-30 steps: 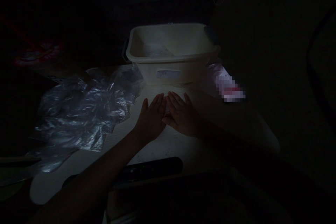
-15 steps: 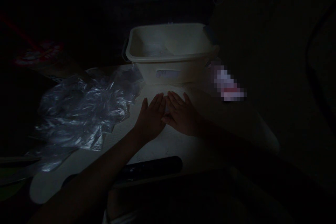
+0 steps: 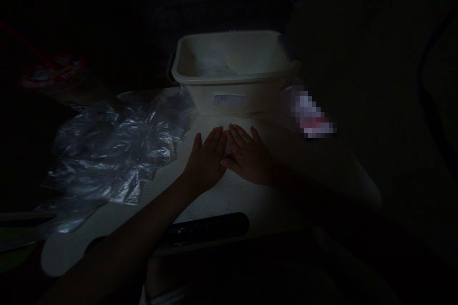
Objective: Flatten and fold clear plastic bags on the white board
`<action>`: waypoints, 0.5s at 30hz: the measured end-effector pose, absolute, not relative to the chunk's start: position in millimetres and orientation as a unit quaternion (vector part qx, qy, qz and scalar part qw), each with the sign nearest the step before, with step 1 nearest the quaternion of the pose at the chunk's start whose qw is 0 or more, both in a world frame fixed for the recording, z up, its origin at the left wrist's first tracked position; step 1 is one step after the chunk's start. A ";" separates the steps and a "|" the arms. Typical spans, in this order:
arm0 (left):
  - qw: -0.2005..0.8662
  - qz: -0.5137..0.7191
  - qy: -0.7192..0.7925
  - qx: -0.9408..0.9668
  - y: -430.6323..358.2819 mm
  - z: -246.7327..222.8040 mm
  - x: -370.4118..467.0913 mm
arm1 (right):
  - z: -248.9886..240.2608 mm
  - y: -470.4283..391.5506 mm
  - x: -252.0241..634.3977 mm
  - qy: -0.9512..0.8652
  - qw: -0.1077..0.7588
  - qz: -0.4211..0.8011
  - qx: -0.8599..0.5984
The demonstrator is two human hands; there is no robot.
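Table: pale board-like table [image 3: 214, 205] with rounded corners and a finely grained surface, directly beneath both hands.
Left hand: palm down and flat, this left hand [image 3: 206, 164] has fingers straight, mostly together, the outermost splayed apart.
Right hand: the right hand [image 3: 249, 157] mirrors it, thumb reaching towards the left hand, outer finger apart; neither visibly grips anything.
Tub: cream rounded-rectangular plastic tub [image 3: 200, 97], just beyond the fingertips, with smooth rim, sloping walls and pale rectangular label [image 3: 229, 100].
Plastic: crumpled, glossy clear plastic sheeting [image 3: 118, 152], left of the hands.
Near edge: dark, round-ended long shape [image 3: 214, 228], its nature unclear.
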State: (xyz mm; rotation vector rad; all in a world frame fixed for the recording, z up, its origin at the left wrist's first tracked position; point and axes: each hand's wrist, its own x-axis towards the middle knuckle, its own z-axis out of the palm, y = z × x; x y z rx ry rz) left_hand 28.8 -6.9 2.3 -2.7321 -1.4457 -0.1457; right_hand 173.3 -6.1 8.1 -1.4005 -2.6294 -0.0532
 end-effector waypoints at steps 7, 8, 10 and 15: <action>0.024 -0.038 -0.469 -0.882 -6.5 4.5 31.0 | 7.5 -5.8 173.3 -0.878 0.080 -0.019 -0.471; 0.025 -0.036 -0.470 -0.882 -6.5 4.9 31.2 | 7.5 -5.8 173.2 -0.878 0.079 -0.017 -0.472; 0.025 -0.035 -0.470 -0.882 -6.5 5.1 31.1 | 7.7 -5.9 173.1 -0.879 0.078 -0.014 -0.471; 0.030 -0.038 -0.467 -0.883 -6.7 3.4 29.8 | 8.4 -6.3 173.0 -0.879 0.078 -0.012 -0.470</action>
